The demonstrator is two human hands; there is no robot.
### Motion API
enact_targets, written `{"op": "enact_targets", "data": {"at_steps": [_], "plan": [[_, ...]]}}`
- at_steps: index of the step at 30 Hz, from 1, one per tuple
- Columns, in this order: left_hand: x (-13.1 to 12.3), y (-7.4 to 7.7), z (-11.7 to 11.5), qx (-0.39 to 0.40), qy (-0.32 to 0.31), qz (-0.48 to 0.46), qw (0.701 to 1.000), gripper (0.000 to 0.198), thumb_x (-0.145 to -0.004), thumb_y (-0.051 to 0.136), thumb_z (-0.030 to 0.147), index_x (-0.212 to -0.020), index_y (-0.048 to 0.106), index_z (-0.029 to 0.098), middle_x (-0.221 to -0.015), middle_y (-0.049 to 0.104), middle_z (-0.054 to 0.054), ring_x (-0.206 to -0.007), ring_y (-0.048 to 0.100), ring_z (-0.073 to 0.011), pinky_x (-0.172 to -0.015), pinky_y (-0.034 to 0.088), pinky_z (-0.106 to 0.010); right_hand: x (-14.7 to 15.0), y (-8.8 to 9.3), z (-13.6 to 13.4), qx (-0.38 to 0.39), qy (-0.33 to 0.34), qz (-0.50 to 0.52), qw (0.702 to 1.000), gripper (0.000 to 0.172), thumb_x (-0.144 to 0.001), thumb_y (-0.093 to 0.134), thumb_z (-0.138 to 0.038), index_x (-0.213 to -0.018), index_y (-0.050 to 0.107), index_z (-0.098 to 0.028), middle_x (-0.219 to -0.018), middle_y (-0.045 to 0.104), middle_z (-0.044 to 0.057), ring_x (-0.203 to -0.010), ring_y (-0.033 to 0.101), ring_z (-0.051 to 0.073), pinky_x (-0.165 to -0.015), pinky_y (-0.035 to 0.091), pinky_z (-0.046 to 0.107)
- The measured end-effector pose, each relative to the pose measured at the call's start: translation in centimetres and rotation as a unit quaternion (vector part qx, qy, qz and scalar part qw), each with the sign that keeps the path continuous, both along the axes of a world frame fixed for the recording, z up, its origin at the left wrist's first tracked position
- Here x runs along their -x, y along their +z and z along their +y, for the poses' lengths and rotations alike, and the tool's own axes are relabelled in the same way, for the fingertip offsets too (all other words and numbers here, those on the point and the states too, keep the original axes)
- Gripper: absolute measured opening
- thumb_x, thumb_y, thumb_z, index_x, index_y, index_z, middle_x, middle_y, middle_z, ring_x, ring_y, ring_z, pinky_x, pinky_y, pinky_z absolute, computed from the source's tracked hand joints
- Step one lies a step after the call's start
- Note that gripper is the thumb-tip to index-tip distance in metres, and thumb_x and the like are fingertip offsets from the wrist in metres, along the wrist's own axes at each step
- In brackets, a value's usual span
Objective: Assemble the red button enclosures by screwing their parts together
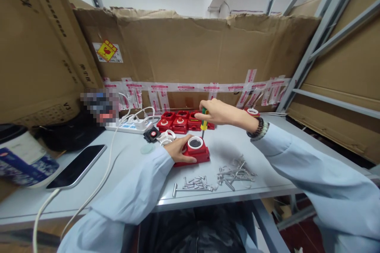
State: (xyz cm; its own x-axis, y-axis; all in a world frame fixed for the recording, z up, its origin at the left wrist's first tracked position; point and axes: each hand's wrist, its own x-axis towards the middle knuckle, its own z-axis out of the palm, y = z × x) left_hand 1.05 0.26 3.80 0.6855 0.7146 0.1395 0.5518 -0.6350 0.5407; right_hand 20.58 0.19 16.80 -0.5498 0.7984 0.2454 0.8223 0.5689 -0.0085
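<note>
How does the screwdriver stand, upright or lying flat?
Upright: the right hand grips the screwdriver near its top, and its shaft points down toward the red housing.

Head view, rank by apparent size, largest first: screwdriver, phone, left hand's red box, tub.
1. Tub, cropped
2. Phone
3. Red box, partly behind left hand
4. Screwdriver, partly behind right hand
</note>
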Motion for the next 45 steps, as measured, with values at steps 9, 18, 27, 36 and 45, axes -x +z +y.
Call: {"op": "enact_targets", "data": {"at_steps": [9,18,27,36,45], "plan": [[0.1,0.1,-0.2,-0.006,0.017,0.002,1.000,0.067,-0.060,0.071,0.051,-0.115,0.047,0.020,-0.095,0.065,-0.004,-0.087,0.061,-0.0253,-0.076,0.046,-0.031,-0.1,-0.8,0.1,0.003,0.034,0.033,0.999,0.020,-0.077,0.056,-0.028,-0.093,0.052,-0.017,-0.087,0.063,0.008,-0.073,0.056,0.019,-0.061,0.039,0.028],[0.1,0.9,-0.5,0.012,-0.008,0.012,1.000,0.066,-0.064,0.070,0.047,-0.117,0.045,0.017,-0.099,0.065,-0.006,-0.090,0.062,-0.0255,-0.079,0.047,-0.031,-0.4,-1.0,1.0,0.034,0.056,0.086,0.994,0.032,-0.066,0.060,-0.015,-0.097,0.051,-0.018,-0.093,0.061,0.005,-0.078,0.055,0.016,-0.065,0.041,0.025],[0.1,0.8,-0.4,0.008,-0.021,-0.003,1.000,0.064,-0.064,0.071,0.045,-0.115,0.045,0.016,-0.102,0.064,-0.008,-0.093,0.062,-0.0260,-0.081,0.047,-0.032,-0.3,-0.8,0.6,0.024,0.024,0.076,0.996,0.040,-0.070,0.057,-0.015,-0.107,0.044,-0.016,-0.089,0.060,0.007,-0.070,0.052,0.016,-0.061,0.039,0.026],[0.2,0.6,-0.1,0.008,-0.022,-0.002,1.000,0.067,-0.063,0.071,0.046,-0.117,0.044,0.019,-0.103,0.064,-0.006,-0.095,0.061,-0.0264,-0.081,0.046,-0.032,0.2,-0.7,0.4,0.015,0.021,0.076,0.997,0.013,-0.074,0.054,-0.020,-0.086,0.052,-0.017,-0.082,0.061,0.004,-0.070,0.053,0.014,-0.061,0.037,0.025],[0.2,0.4,0.0,-0.008,-0.009,0.031,0.999,0.065,-0.064,0.069,0.051,-0.114,0.044,0.018,-0.102,0.063,-0.007,-0.093,0.060,-0.0262,-0.080,0.045,-0.031,-0.3,-0.9,0.5,-0.027,-0.061,0.064,0.996,0.032,-0.075,0.053,-0.021,-0.104,0.044,-0.013,-0.085,0.059,0.009,-0.073,0.053,0.019,-0.062,0.037,0.029]]}}
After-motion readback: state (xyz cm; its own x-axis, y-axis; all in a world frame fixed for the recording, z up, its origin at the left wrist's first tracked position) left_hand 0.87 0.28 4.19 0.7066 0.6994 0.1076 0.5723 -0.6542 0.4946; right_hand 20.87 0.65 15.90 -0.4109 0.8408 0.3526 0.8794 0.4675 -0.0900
